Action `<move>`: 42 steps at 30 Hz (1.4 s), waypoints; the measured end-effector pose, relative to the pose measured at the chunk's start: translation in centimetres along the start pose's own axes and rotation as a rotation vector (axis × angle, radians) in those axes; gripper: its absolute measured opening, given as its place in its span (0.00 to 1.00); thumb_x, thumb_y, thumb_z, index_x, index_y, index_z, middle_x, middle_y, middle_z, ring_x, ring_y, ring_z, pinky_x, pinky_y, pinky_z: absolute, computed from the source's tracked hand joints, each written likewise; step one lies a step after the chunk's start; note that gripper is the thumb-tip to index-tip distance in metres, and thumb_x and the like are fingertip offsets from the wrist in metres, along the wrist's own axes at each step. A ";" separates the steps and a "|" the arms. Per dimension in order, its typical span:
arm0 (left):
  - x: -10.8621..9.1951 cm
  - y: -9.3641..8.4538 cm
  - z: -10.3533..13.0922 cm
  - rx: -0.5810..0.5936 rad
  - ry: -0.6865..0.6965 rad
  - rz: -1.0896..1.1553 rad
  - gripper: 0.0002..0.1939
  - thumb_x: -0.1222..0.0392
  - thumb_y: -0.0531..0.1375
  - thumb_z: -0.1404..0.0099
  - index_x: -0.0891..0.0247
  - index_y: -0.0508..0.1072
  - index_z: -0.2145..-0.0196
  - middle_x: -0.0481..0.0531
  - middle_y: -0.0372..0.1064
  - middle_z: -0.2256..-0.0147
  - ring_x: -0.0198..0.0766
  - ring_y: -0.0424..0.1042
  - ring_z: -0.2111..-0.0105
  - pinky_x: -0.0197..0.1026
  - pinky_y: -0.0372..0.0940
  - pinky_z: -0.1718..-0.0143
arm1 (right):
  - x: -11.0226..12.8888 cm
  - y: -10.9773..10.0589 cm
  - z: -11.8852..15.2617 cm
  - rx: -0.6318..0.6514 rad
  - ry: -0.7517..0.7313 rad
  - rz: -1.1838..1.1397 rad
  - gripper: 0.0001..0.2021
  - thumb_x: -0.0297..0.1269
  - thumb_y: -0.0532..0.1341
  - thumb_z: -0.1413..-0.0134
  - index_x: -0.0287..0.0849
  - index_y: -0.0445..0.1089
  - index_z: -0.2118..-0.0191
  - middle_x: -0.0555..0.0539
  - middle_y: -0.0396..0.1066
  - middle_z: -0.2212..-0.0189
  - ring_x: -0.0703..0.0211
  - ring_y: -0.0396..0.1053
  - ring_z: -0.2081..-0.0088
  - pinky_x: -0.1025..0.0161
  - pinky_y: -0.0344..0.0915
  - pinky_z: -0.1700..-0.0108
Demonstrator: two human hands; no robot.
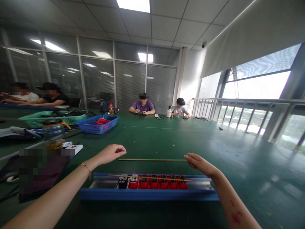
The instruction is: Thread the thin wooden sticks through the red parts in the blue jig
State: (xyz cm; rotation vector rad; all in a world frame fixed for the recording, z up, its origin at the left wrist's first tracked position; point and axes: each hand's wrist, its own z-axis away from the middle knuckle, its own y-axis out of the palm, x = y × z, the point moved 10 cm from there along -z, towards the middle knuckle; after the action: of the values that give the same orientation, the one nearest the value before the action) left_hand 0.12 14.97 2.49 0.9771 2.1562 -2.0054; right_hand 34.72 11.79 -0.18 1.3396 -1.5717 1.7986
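The right hand (195, 162) pinches one end of a thin stick (152, 160), held level beyond the blue-edged metal channel (150, 194); the left hand (111, 153), its grip curled with fingertips near the thumb, lies near the other end, apart from it. A second stick (143, 177) rests across the row of red and black parts (153, 182) inside the channel on the green table (166, 140).

Tan stick (152, 160), blue basket (97, 127), green table (190, 140)
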 end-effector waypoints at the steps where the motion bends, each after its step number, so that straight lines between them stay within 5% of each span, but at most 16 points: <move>1: -0.4 -0.8 0.6 -0.019 0.002 -0.004 0.19 0.46 0.48 0.42 0.62 0.71 0.65 0.49 0.71 0.69 0.36 0.68 0.69 0.34 0.59 0.68 | -0.3 0.0 -0.2 -0.009 -0.003 0.009 0.21 0.56 0.47 0.48 0.41 0.53 0.76 0.56 0.49 0.82 0.69 0.48 0.81 0.70 0.50 0.78; 5: -2.6 -2.7 3.0 -0.072 0.030 -0.034 0.19 0.45 0.48 0.42 0.60 0.71 0.66 0.48 0.70 0.67 0.36 0.67 0.67 0.34 0.58 0.66 | -1.8 0.3 -1.6 -0.027 -0.005 0.148 0.21 0.54 0.46 0.47 0.40 0.55 0.77 0.55 0.52 0.82 0.69 0.51 0.80 0.70 0.52 0.77; 13: -5.8 0.8 6.2 0.093 0.119 -0.119 0.16 0.44 0.53 0.45 0.58 0.72 0.70 0.48 0.67 0.68 0.35 0.65 0.67 0.33 0.56 0.65 | -2.3 0.8 -3.5 -0.063 -0.031 0.656 0.18 0.52 0.55 0.53 0.40 0.66 0.73 0.52 0.64 0.81 0.65 0.58 0.78 0.69 0.50 0.77; 19: -6.1 1.5 6.6 0.114 0.117 -0.190 0.11 0.48 0.55 0.46 0.57 0.72 0.71 0.48 0.67 0.69 0.37 0.65 0.66 0.35 0.55 0.66 | -1.6 2.4 -5.3 0.008 -0.075 0.887 0.13 0.47 0.58 0.54 0.42 0.69 0.70 0.46 0.69 0.67 0.58 0.66 0.67 0.67 0.57 0.67; 32: -7.8 -0.4 7.1 0.077 0.176 -0.214 0.12 0.55 0.48 0.39 0.56 0.71 0.68 0.47 0.68 0.68 0.34 0.65 0.67 0.33 0.55 0.66 | -3.3 3.5 -6.9 0.015 -0.073 0.825 0.08 0.35 0.56 0.53 0.43 0.69 0.66 0.48 0.71 0.69 0.60 0.67 0.67 0.67 0.59 0.66; 38: -5.1 -3.8 5.3 -0.003 0.107 -0.240 0.13 0.51 0.50 0.43 0.58 0.71 0.69 0.48 0.69 0.69 0.35 0.66 0.70 0.33 0.56 0.69 | -3.5 3.4 -6.8 0.017 -0.076 0.746 0.11 0.30 0.56 0.56 0.44 0.71 0.64 0.49 0.72 0.69 0.60 0.68 0.67 0.67 0.60 0.65; 42: -1.9 -2.9 3.3 0.025 0.040 -0.217 0.14 0.51 0.51 0.45 0.59 0.72 0.70 0.48 0.70 0.71 0.35 0.67 0.72 0.33 0.56 0.71 | -3.9 3.2 -6.8 0.015 -0.066 0.694 0.10 0.32 0.56 0.55 0.41 0.73 0.67 0.47 0.72 0.70 0.60 0.68 0.68 0.67 0.61 0.66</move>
State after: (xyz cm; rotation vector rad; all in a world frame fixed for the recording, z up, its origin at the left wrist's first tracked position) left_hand -1.00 11.26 5.37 0.8237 2.3561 -2.1258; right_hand 31.29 18.24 -4.53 0.9149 -2.2530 2.1507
